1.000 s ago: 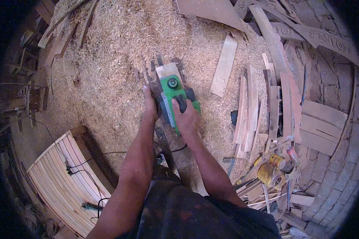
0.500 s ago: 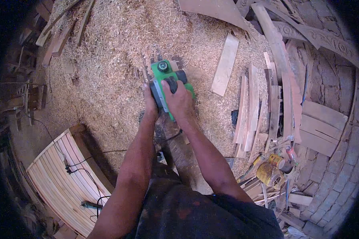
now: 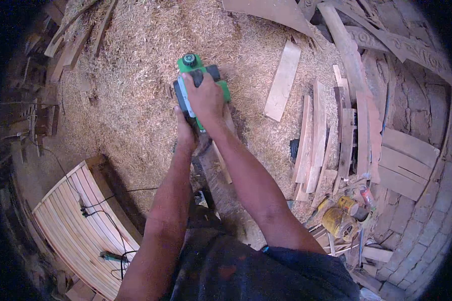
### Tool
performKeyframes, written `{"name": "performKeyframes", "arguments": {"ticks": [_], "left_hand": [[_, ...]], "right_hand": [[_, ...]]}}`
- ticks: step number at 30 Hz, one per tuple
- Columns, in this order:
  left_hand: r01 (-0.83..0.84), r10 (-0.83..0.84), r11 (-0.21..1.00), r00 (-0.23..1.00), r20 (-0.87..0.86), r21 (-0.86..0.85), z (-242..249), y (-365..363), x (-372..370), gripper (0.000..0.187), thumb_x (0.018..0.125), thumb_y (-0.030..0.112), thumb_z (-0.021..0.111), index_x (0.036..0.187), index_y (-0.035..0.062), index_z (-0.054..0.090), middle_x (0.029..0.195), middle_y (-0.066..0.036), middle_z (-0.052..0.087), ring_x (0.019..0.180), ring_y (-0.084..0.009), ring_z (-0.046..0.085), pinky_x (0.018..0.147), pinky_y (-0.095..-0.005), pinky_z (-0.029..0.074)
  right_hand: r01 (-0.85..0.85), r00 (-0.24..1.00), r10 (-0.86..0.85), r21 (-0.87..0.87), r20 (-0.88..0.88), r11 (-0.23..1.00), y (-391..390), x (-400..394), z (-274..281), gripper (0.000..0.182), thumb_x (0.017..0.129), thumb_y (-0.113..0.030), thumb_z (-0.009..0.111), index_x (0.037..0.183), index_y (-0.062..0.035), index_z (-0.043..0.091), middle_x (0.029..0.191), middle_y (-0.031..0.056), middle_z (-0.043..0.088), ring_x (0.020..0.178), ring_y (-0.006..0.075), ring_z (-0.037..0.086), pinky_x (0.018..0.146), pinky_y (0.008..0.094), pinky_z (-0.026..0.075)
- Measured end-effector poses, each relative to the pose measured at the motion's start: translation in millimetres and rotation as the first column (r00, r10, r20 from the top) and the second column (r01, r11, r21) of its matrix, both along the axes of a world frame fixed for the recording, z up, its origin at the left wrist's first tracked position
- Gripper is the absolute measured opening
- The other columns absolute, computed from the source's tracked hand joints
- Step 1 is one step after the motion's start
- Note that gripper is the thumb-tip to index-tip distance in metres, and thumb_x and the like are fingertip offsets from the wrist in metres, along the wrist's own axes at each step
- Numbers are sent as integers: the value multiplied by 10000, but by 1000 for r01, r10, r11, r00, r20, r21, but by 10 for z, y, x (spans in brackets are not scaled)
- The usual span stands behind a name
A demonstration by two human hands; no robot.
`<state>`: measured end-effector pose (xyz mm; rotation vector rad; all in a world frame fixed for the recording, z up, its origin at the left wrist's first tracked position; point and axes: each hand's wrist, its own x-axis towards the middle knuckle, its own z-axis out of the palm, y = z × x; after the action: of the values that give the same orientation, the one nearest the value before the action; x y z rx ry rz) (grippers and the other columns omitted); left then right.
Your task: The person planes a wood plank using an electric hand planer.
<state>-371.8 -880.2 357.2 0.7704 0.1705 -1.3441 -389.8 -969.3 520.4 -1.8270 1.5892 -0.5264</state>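
Observation:
A green electric planer point(image 3: 187, 95) with a black knob sits over a wooden piece on the narrow bench point(image 3: 226, 195). My right hand point(image 3: 206, 98) is wrapped round the planer's black handle. Low on the left, just behind the planer, my left hand point(image 3: 185, 131) is at the near end of the work, its thumb pointing forward; its other fingers are hidden, and what they hold cannot be made out. A pale wood strip point(image 3: 222, 163) shows on the bench between my forearms.
Wood shavings point(image 3: 135, 75) cover the floor. A slatted wooden panel point(image 3: 80, 215) with a cable lies at lower left. Curved boards point(image 3: 314, 135) and a loose plank point(image 3: 283, 81) lie to the right, with yellow tools point(image 3: 338, 220) below them.
The planer and my right hand have moved forward and slightly left. My left hand has come off the planer's side and now sits behind it. More of the pale strip shows.

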Motion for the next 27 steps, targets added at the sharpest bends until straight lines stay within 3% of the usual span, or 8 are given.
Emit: {"name": "performKeyframes", "arguments": {"ticks": [7,10,11,13,16,19,25,27], "left_hand": [[-3,10,997,996,-92,77,37,55,9,822,1089,701,336,1584,55,453,1551,-143,556,1400,-323,550,1210,-455,418],[42,-52,992,995,80,118,64,53,-11,813,1082,686,380,1584,51,453,1549,-157,557,1394,-337,555,1205,-453,417],[27,-59,990,972,226,142,385,46,-47,743,1058,530,583,1577,16,445,1544,-187,555,1390,-341,557,1196,-448,418],[17,-179,967,753,634,253,-163,7,-92,719,1006,380,692,1557,-11,446,1520,-199,566,1366,-342,573,1188,-442,423],[-21,-161,972,668,727,234,-250,-67,-166,814,918,121,795,1585,-42,358,1494,-224,566,1334,-350,591,1171,-441,438],[0,-153,976,705,692,216,1,-57,-202,868,931,86,776,1620,-42,266,1500,-243,547,1341,-355,580,1151,-437,457],[-27,-171,959,739,652,283,11,-66,-219,887,933,115,785,1630,-41,258,1516,-255,534,1347,-351,577,1160,-426,449],[-2,-191,962,706,682,272,-146,-54,-184,909,936,141,788,1640,-41,243,1523,-263,527,1353,-351,573,1163,-425,446]], "right_hand": [[-6,998,5,22,57,1000,231,-356,131,608,979,-569,678,1191,0,713,1054,312,741,1015,500,716,896,553,562],[17,999,-18,11,42,1000,805,-1116,143,579,985,-547,680,1204,-13,725,1053,271,751,1004,486,711,894,533,558],[44,998,-45,45,32,998,1090,-1421,229,571,985,-544,680,1209,-21,729,1043,261,753,1002,480,709,894,526,557],[76,987,-66,68,-144,995,1632,-2035,262,525,977,-489,716,1212,-19,723,990,256,748,967,457,720,870,514,562],[148,965,-113,136,-236,980,2410,-3001,-49,491,963,-437,755,1195,-7,714,969,262,739,911,450,730,820,502,571],[219,972,-191,229,-139,948,2672,-3320,-79,471,960,-446,756,1145,-15,708,938,256,737,877,449,735,780,513,567],[224,964,-200,131,-175,966,2265,-2823,-6,470,959,-474,760,1042,-18,680,839,245,711,820,452,731,717,527,542],[220,954,-183,141,-235,965,2122,-2718,-111,549,965,-526,728,1135,-6,682,930,264,739,867,465,741,763,526,574]]}}
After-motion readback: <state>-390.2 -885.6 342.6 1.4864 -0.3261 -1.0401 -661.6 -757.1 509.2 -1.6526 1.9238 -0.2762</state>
